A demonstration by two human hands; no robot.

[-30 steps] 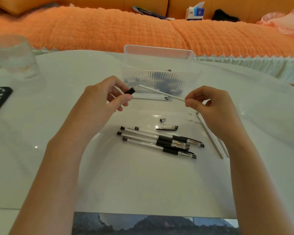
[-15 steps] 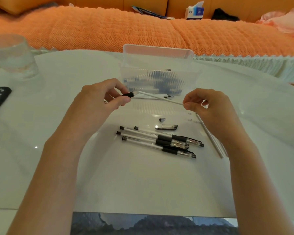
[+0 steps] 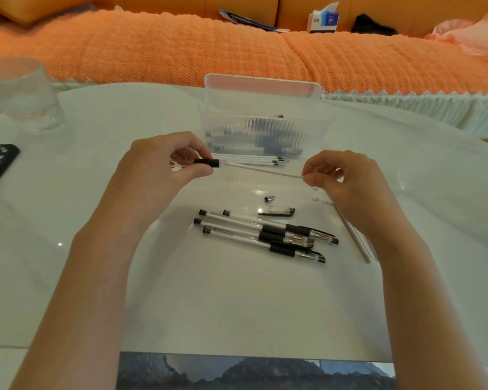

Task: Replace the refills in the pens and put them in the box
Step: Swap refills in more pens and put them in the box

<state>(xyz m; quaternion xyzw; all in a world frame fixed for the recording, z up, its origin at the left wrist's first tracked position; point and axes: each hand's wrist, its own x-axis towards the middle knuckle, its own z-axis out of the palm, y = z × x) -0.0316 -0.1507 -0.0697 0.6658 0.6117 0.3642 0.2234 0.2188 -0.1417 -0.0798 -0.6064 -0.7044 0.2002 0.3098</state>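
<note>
Grips pen barrel (image 3: 206,162) in left hand (image 3: 152,171); pinches white refill (image 3: 265,170) in right hand (image 3: 347,182), far end at barrel's mouth.

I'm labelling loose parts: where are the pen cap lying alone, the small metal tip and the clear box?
pen cap (image 3: 279,210), head view, on its clear middle.
metal tip (image 3: 268,198), head view, on its side.
box (image 3: 262,91), head view, on its clear back panel.

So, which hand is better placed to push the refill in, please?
Right: the right hand pinches the free end of the refill, while the left hand holds the pen steady.
</note>
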